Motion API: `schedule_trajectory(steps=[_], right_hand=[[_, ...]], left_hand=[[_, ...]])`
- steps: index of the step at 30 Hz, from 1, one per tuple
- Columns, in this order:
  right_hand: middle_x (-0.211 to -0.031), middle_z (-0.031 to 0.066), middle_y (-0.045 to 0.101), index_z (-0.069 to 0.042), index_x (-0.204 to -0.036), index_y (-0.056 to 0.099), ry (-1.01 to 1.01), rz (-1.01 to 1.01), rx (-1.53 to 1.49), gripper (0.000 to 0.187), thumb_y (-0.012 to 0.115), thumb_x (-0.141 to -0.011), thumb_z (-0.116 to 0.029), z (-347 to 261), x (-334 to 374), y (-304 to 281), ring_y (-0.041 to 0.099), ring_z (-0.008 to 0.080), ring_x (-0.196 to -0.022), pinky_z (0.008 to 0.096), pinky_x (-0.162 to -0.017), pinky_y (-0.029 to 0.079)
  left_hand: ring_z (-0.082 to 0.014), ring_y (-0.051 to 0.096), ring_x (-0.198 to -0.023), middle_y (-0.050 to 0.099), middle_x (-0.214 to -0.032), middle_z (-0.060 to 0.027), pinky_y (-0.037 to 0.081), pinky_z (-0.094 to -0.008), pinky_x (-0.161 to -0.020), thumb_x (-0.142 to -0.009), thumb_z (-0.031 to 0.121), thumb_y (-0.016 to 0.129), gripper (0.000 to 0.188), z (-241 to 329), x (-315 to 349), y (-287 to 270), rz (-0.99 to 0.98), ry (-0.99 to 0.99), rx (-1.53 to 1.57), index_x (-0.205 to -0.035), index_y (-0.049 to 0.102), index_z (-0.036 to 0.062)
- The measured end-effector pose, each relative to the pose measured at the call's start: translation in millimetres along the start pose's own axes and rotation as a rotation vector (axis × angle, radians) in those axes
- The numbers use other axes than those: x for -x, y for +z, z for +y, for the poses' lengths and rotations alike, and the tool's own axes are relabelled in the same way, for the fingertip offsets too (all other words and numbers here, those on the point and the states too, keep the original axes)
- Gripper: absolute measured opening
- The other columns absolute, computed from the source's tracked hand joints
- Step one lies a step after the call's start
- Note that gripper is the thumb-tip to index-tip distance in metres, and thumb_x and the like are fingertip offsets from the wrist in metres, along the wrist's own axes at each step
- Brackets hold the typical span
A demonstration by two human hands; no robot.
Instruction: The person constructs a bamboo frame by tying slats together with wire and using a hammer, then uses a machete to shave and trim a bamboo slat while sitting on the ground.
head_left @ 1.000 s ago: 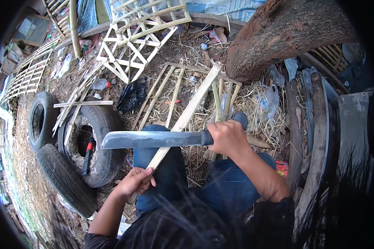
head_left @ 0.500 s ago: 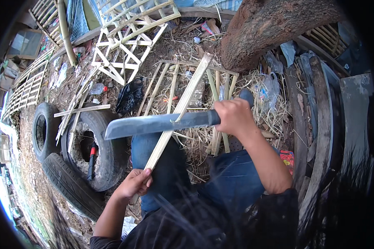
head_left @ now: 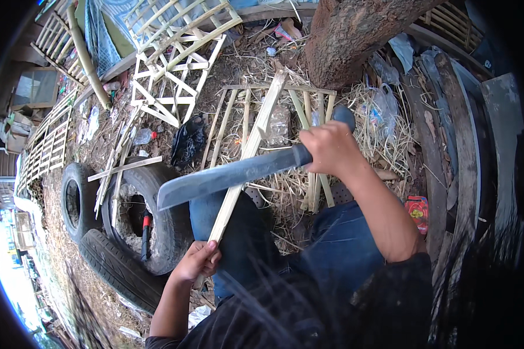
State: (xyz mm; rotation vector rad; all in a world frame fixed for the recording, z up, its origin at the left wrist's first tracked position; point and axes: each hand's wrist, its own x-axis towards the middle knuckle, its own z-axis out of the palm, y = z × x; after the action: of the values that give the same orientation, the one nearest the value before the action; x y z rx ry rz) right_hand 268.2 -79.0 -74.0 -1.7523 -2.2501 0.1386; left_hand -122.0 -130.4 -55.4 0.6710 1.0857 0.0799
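My right hand [head_left: 330, 146] grips the dark handle of a machete [head_left: 233, 175], whose broad grey blade points left across my lap. The blade crosses over a pale bamboo strip [head_left: 255, 138], and a curl of shaved wood stands out from the strip above the blade. My left hand [head_left: 199, 259] is closed around the strip's near end, thumb on top. From there the strip slants up and away over my left knee, its far end near a bamboo frame [head_left: 232, 122] on the ground.
Old tyres [head_left: 160, 203] lie at the left, one holding a red-and-black tool [head_left: 146, 235]. Bamboo lattices [head_left: 175, 87] stand at the back left. A tree trunk [head_left: 355, 41] leans at the back. Shavings [head_left: 366, 145] and plastic bags litter the ground; wooden planks [head_left: 462, 157] line the right.
The machete blade has moved nearer to me along the strip and tilts more. A shaving curl now shows above it. The whole view has shifted slightly.
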Motion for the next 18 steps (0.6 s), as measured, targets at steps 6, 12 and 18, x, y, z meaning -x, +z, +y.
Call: schedule_trajectory(steps=[6, 12, 18], right_hand=[[-0.070, 0.0177, 0.065, -0.001, -0.078, 0.064, 0.886, 0.229, -0.157, 0.024, 0.067, -0.071, -0.024, 67, 16, -24, 0.065, 0.0353, -0.070, 0.0434, -0.067, 0.051], [-0.059, 0.0145, 0.060, 0.000, -0.067, 0.061, 0.812, 0.214, -0.358, 0.022, 0.065, -0.072, -0.022, 62, 36, -20, 0.060, 0.0301, -0.057, 0.0401, -0.057, 0.045], [-0.053, 0.0077, 0.055, -0.001, -0.066, 0.058, 0.544, 0.324, -0.723, 0.023, 0.069, -0.074, -0.019, 11, 15, -11, 0.053, 0.0201, -0.048, 0.0357, -0.051, 0.041]], left_hand=[[-0.0054, 0.024, -0.040, 0.030, -0.050, 0.0059, 0.018, -0.0234, -0.038, -0.098, 0.045, 0.046, 0.048, -13, -2, -15, -0.034, 0.104, 0.062, -0.065, 0.045, 0.0103], [-0.0064, 0.026, -0.040, 0.032, -0.050, 0.0051, 0.021, -0.0236, -0.039, -0.098, 0.047, 0.045, 0.050, -5, -4, -9, -0.103, 0.066, 0.072, -0.065, 0.045, 0.0094], [-0.0067, 0.027, -0.041, 0.031, -0.048, 0.0048, 0.020, -0.0238, -0.040, -0.097, 0.048, 0.045, 0.052, -6, -4, -9, -0.108, 0.073, 0.116, -0.064, 0.046, 0.0087]])
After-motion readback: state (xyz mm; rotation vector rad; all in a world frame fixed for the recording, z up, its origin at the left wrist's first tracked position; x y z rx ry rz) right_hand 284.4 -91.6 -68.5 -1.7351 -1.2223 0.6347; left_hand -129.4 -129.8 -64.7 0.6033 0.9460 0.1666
